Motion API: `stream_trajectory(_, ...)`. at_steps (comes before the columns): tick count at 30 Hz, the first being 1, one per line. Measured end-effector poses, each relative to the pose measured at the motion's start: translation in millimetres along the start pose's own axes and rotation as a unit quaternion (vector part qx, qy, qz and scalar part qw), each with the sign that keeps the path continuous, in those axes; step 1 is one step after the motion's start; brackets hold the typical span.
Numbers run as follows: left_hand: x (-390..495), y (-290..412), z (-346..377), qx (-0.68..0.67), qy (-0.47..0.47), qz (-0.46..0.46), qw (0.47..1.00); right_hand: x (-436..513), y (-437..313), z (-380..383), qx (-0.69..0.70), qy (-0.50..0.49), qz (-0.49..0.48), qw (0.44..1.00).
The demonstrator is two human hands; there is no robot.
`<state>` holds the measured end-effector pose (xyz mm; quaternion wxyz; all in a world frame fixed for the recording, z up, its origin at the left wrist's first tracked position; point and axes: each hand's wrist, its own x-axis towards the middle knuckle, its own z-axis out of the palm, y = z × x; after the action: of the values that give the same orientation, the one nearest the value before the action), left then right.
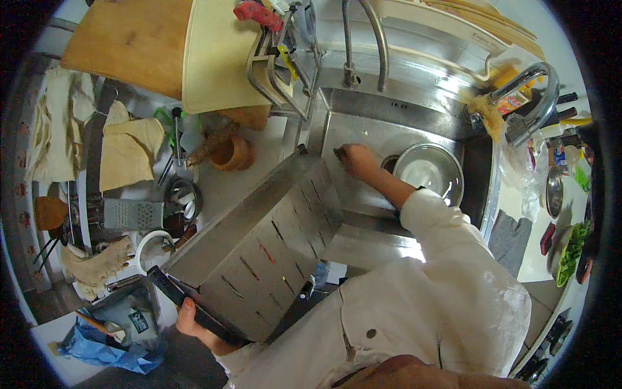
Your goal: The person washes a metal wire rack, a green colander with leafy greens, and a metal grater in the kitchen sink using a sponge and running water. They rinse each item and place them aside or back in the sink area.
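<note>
My left hand (194, 327) grips the black front edge of a long stainless steel drawer basket (262, 248). The basket has rows of slots in its base and stands tilted across the sink's left front corner. Some slots look dark, one reddish. My right hand (358, 158) is low in the stainless steel sink (354, 124), fingers curled around a small dark thing (339, 154), possibly a scrubber; the fingers mostly hide it. Right of this hand, a shiny metal bowl (427, 167) holding water sits in the sink, partly over the drain (389, 163).
A curved chrome faucet (534, 73) rises at the right; a thinner tap (376, 44) is at the back. Left are cutting boards (126, 44), a knife rack (272, 73), a clay pot (233, 153) and a box grater (133, 214). Leafy greens (573, 253) lie far right.
</note>
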<state>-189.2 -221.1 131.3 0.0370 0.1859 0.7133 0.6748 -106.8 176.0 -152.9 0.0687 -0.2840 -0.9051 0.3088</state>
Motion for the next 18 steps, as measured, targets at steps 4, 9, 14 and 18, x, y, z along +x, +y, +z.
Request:
stream_trajectory(4,-4.4,5.1,9.3,-0.065,0.037,-0.145,0.987,1.7,14.8,-15.4,0.005,0.074,-0.008,0.997)
stream_trajectory(9,2.4,19.6,40.5,-0.13,0.019,-0.11,0.985,71.0,14.0,-41.4,-0.085,0.137,-0.079,0.984)
stream_trajectory(14,-4.6,45.3,54.0,-0.235,0.052,-0.215,0.946,108.2,13.2,-50.6,-0.206,0.051,0.049,0.976)
stream_trajectory(18,-1.2,49.7,48.6,-0.199,-0.003,-0.217,0.956,108.8,20.3,-57.2,-0.249,0.003,0.075,0.966)
